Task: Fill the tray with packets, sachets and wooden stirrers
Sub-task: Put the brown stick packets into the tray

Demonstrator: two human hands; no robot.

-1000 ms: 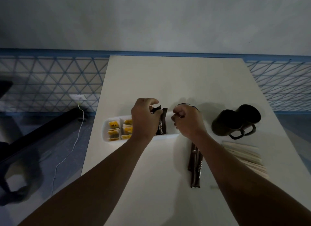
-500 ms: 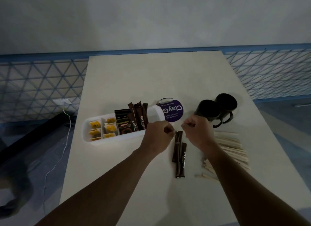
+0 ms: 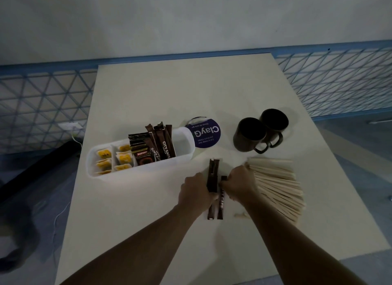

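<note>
The slim brown coffee stick sachets [image 3: 213,172] lie on the white table [image 3: 169,93] just in front of the tray [image 3: 186,158], between both hands. They look light, glossy and bendable, and probably slippery in a bundle, so a hold round the middle seems best. The left hand [image 3: 194,191] curls its fingers round some of them; the right hand [image 3: 240,185] pinches another's top end. Flat, pale wooden stirrers [image 3: 277,185] fan out beside it.
</note>
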